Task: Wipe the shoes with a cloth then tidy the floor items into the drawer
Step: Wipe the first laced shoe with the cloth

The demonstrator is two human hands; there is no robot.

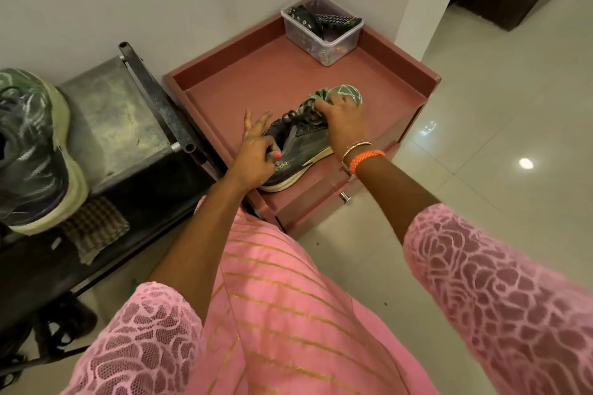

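Over on the left, a green and grey shoe (30,151) with a pale thick sole sits on a worn metal stand (115,119), near its left edge, toe pointing toward the wall. Just below it a brown checked cloth (93,228) lies folded on the stand's dark lower part, touching the shoe's sole. A dark metal bar (157,96) runs along the stand's right edge.

Next comes a reddish-brown cabinet (231,86) with a raised rim around its top, set in the corner against the wall. A second dark grey shoe (298,151) lies on that top at the front edge, heel toward the person, toe toward the right edge. The left hand (256,157) pinches the shoe's heel collar with thumb and curled fingers, while two fingers stick up straight. The right hand (343,119), with bangles and an orange thread at the wrist, presses a green patterned cloth (340,94) onto the shoe's toe, fingers curled over the bunched fabric.

At the cabinet's back corner stands a clear plastic box (321,38) holding a remote control (340,20) and other dark bits I cannot make out. A small metal knob (345,196) shows on the drawer front below, and glossy pale floor tiles (497,144) stretch off to the right.
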